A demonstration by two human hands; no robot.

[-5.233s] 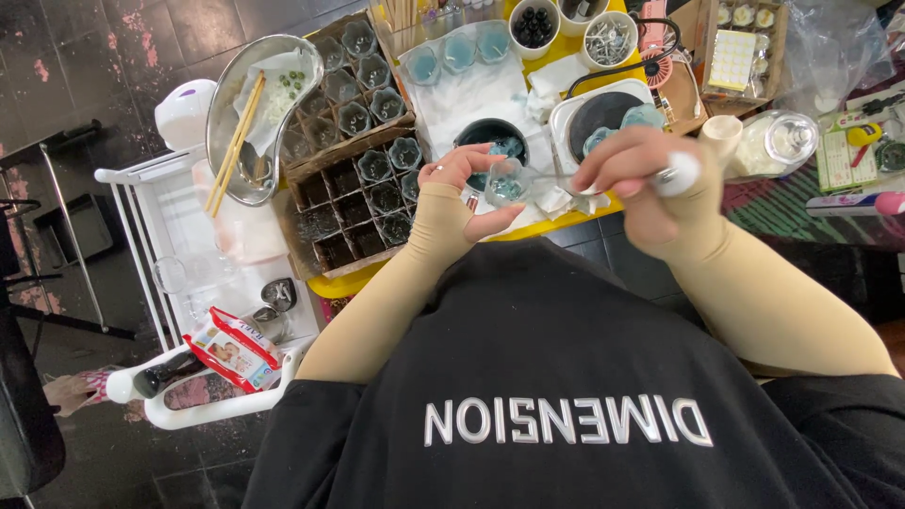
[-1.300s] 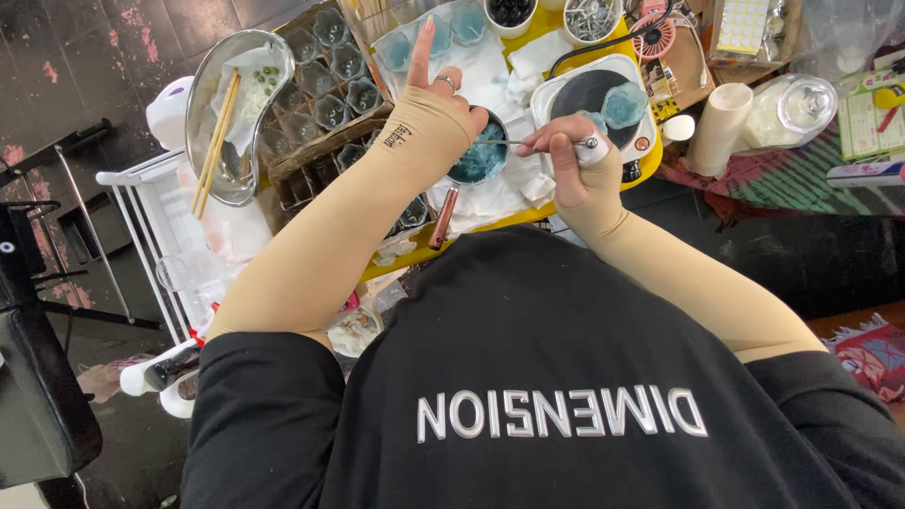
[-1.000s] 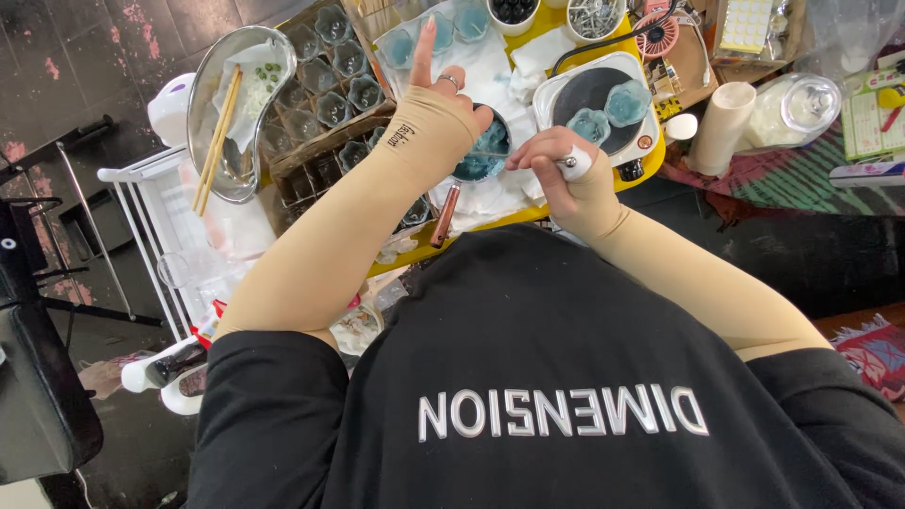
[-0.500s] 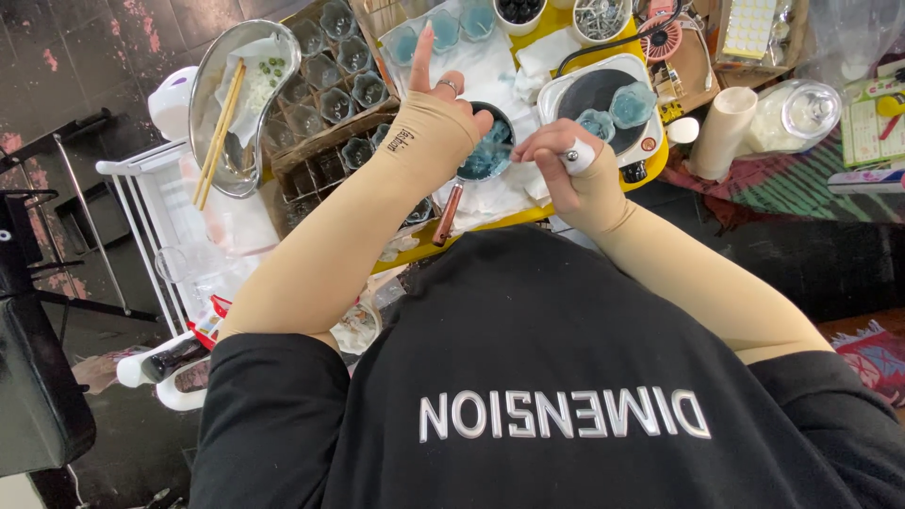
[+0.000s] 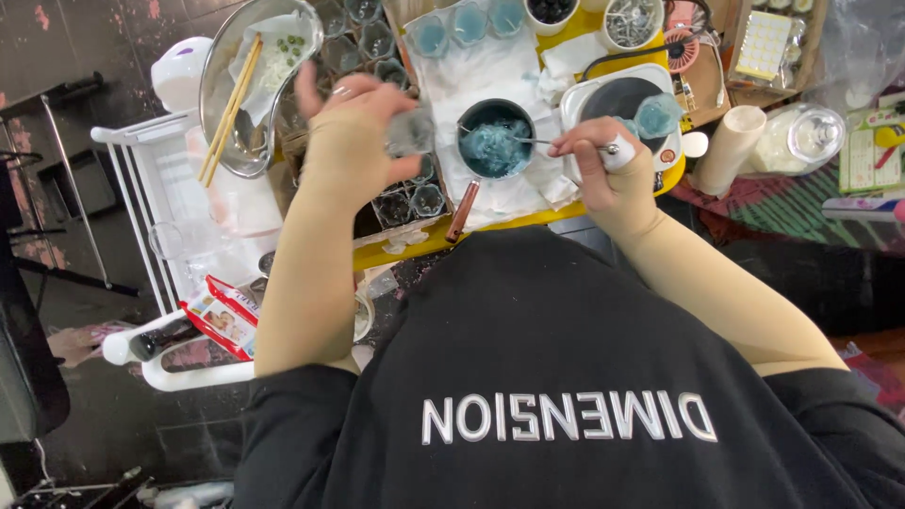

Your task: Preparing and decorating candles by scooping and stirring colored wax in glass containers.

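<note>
A person in a black shirt and beige arm sleeves leans over a yellow tray (image 5: 415,253) crowded with small containers. Left of the dark saucepan (image 5: 495,141) of pale blue material at the tray's centre, a metal basin (image 5: 247,71) holds wooden chopsticks (image 5: 229,111) and sits beside a cardboard crate of empty glass cups (image 5: 415,193). Right of the saucepan stands a white hotplate (image 5: 617,99) carrying a blue-filled glass cup (image 5: 657,113). The left hand (image 5: 353,123), raised over the crate just left of the saucepan, has its fingers curled round a small clear glass cup (image 5: 410,132). The right hand (image 5: 603,165), just right of the saucepan, pinches a thin metal spoon (image 5: 528,141) whose tip rests in the blue material.
</note>
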